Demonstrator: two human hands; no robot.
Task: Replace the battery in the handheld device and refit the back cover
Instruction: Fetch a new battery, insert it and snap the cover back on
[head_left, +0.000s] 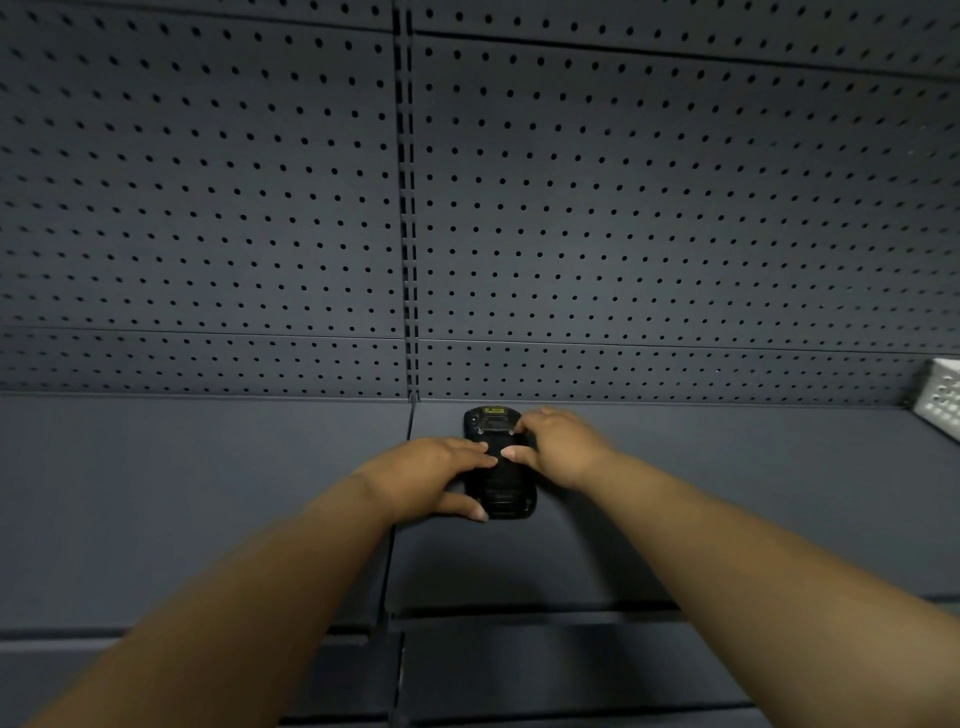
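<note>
A person's left hand (436, 475) and right hand (558, 449) rest on a black handheld device (500, 488) lying back-up near the rear edge of a dark shelf (208, 493). Left fingers lie flat and together across its middle; the right thumb and fingers pinch its upper right side. The work appears to be at the back cover; whether opening or seating is unclear. Next comes a firm, even press or slide. Its long axis runs front-to-rear, labelled end toward the pegboard (623, 208).

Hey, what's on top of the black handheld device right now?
Both hands rest on the handheld device: left hand across its left side, right hand on its right. Its middle is covered; only its ends show.
</note>
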